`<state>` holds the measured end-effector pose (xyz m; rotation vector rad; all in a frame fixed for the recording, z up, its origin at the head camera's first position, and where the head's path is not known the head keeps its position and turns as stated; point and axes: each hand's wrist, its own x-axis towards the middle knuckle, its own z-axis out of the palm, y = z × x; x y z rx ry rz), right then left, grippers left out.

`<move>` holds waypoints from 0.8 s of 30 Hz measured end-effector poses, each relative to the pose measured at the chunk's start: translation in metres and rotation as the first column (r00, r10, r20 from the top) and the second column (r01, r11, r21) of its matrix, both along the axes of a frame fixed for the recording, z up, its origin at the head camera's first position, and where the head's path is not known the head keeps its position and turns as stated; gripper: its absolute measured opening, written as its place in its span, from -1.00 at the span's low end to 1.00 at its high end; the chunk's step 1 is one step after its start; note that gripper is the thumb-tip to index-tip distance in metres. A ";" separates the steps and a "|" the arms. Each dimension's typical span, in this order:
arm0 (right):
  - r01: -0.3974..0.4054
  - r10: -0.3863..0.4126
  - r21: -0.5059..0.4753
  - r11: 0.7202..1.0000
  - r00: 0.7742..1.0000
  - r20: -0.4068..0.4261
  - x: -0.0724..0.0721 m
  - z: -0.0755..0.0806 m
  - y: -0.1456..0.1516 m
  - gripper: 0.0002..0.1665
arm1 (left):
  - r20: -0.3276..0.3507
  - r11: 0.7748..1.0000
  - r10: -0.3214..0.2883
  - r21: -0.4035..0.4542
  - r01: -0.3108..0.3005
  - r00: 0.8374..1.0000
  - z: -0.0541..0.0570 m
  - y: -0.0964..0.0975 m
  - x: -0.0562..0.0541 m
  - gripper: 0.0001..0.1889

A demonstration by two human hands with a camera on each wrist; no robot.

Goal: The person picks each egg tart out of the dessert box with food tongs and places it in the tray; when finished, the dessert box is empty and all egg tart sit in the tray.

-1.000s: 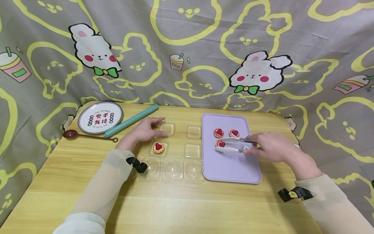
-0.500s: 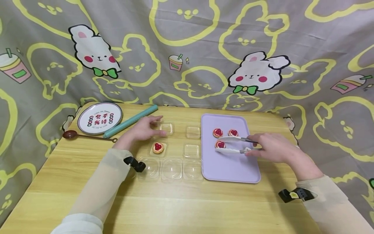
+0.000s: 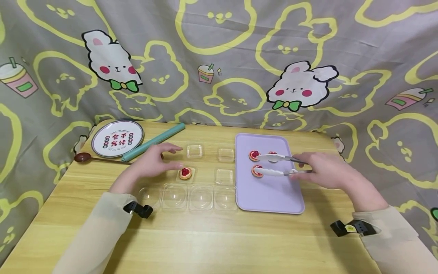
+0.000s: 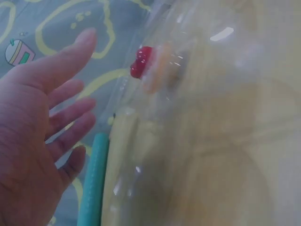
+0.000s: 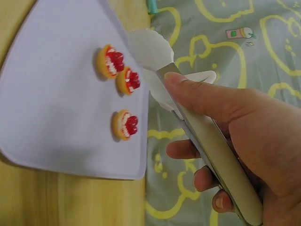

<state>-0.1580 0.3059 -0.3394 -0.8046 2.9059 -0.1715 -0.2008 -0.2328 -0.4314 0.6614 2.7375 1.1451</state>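
My right hand [image 3: 325, 169] grips a pair of tongs [image 5: 209, 146] with white tips. The tips are spread apart above the lilac tray [image 3: 267, 196], overlapping the tarts in the head view. Three small red-topped tarts [image 5: 126, 125] lie on that tray. My left hand [image 3: 152, 163] holds nothing, its fingers loosely extended in the left wrist view. It hovers just left of another tart [image 3: 185, 173], which sits in a small clear plastic container base. Behind that stands a second clear base [image 3: 194, 151].
Two more clear bases, including a nearer one [image 3: 224, 176], stand beside the tray. Several clear domed lids [image 3: 201, 198] line up in front. At the back left are a white plate [image 3: 114, 146], a teal rolling pin [image 3: 154, 141] and a brown spoon [image 3: 82, 157]. A patterned curtain hangs behind.
My left hand has drawn back left and nearer from the rear clear base, uncovering it and a lid. The tongs have shifted slightly right over the tray; the tarts have stayed put.
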 end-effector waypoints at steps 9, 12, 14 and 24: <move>-0.028 0.028 -0.003 1.000 0.999 -0.035 0.006 0.017 -0.019 -0.19 | 0.075 0.996 -0.071 -0.052 0.075 0.995 -0.011 -0.004 0.011 -0.16; -0.052 0.053 0.003 0.999 0.997 -0.053 0.008 0.023 -0.029 -0.15 | 0.086 0.994 -0.088 -0.050 0.093 0.992 -0.015 -0.005 0.012 -0.16; -0.061 0.061 0.004 0.998 0.996 -0.059 0.008 0.027 -0.036 -0.15 | 0.088 0.994 -0.096 -0.046 0.100 0.991 -0.016 -0.006 0.012 -0.17; -0.121 0.119 -0.022 0.992 0.992 -0.045 -0.003 0.033 -0.074 -0.07 | 0.097 0.991 -0.131 -0.023 0.133 0.987 -0.018 -0.006 0.013 -0.20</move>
